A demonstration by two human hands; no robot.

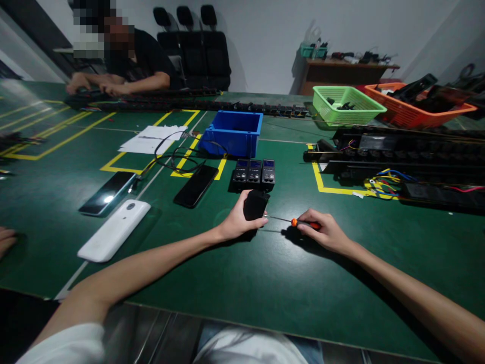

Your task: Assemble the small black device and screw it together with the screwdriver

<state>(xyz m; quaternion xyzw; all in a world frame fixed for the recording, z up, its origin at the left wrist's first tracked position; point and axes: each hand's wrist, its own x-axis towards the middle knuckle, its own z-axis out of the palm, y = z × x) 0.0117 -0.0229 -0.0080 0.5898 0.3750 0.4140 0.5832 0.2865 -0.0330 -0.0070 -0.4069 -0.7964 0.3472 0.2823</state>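
Note:
My left hand [237,217] is wrapped round a small black box-shaped device [255,205], held just above the green table. A screwdriver [308,224] with an orange and black handle is gripped in my right hand [328,232]. Its thin shaft points left, and the tip meets or nearly meets the right side of the device. Which of the two I cannot tell. Right behind my left hand stand several similar black devices [253,173] in a row, with small blue panels on their upper faces.
Behind the row sits a blue bin [232,144]. Phones [197,186] and a white power bank-like case [113,230] lie to the left, near a black cable [172,164] and papers [151,139]. At right are long black assemblies [397,149] with wires, and baskets [348,119]. Another person works across the table.

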